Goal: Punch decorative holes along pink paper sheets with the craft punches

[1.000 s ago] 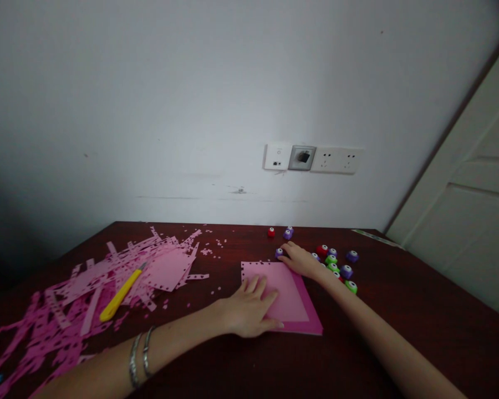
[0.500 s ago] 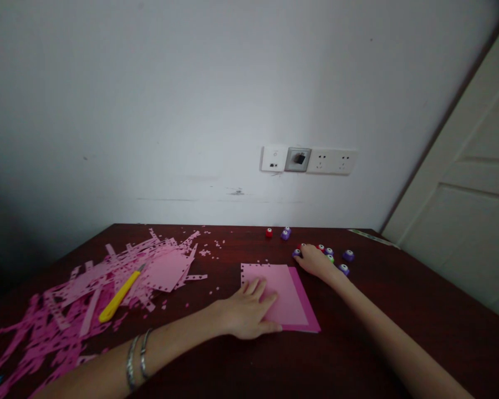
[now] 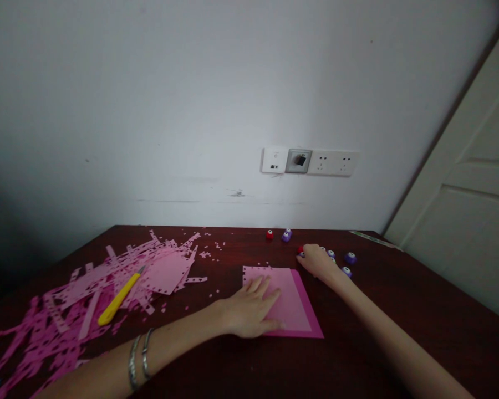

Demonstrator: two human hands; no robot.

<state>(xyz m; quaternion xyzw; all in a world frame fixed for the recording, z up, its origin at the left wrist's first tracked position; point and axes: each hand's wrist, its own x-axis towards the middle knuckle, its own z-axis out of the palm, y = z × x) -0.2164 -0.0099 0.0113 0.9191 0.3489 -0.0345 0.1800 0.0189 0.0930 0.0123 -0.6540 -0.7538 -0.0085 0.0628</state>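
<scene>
My left hand (image 3: pixel 253 310) lies flat with spread fingers on a light pink sheet of paper (image 3: pixel 291 302). A darker pink sheet (image 3: pixel 315 327) shows below it along the right and front edges. The light sheet has small punched holes along its left and back edges. My right hand (image 3: pixel 319 260) reaches among several small craft punches, its fingers curled down on a purple craft punch (image 3: pixel 301 255), mostly hidden by them. A red punch (image 3: pixel 300 249) sits just behind those fingertips. Other purple punches (image 3: pixel 350 257) stand to the right of the hand.
Pink paper strips and scraps (image 3: pixel 166 271) are heaped at the left, with a yellow-handled craft knife (image 3: pixel 120 296) on top. Tiny punched bits (image 3: pixel 205 255) are scattered nearby. A red punch (image 3: pixel 270 235) and two purple punches (image 3: pixel 286 236) stand by the wall (image 3: pixel 199 111).
My right hand has shifted slightly right, its fingers closing over the purple punch. The pink sheets have moved a little toward me and right under my left hand, which remains flat.
</scene>
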